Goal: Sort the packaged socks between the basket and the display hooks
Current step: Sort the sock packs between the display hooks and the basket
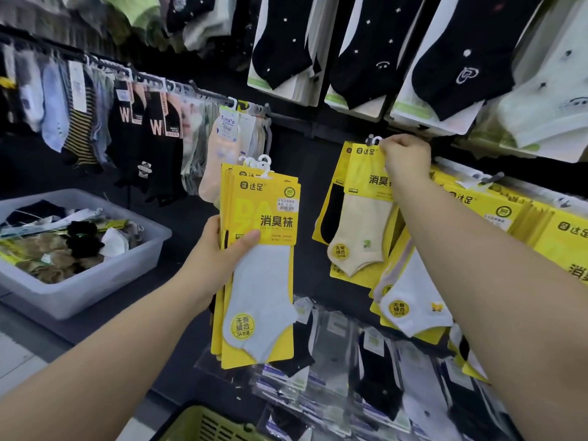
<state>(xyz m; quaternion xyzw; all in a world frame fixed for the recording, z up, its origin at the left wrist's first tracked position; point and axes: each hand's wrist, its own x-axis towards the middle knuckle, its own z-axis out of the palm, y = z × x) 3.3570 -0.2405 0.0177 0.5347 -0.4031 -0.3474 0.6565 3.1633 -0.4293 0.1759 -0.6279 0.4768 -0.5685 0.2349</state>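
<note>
At the left edge of the view a translucent grey bin (pixel 95 281) sits on a dark ledge, filled with loose socks and packets in black, white and tan. Above it, a dark rail (pixel 152 79) carries a row of hanging socks, striped, black with a letter W, and pale ones. Near the middle, the left hand (pixel 219 259) grips a stack of yellow sock packets (pixel 261 265) upright, thumb across the front card and fingers wrapped behind; the front packet shows a light grey ankle sock, and white plastic hangers (pixel 259 163) stick up from the top of the stack. At the bottom edge, just below the left forearm, the rim of a green basket (pixel 203 423) shows. To the right, the right hand (pixel 405 160) is raised to the black display wall, fingers pinched closed on the top edge of a yellow packet with a beige sock (pixel 361 224), just beside its white hanger loop (pixel 373 141) at a display hook; whether the loop is fully on the hook cannot be told. Under the right forearm hang more yellow packets with white socks (pixel 413 310). Above, black socks on white cards (pixel 375 52) hang in a row, and yellow packets (pixel 521 224) fill the hooks toward the right edge.
</note>
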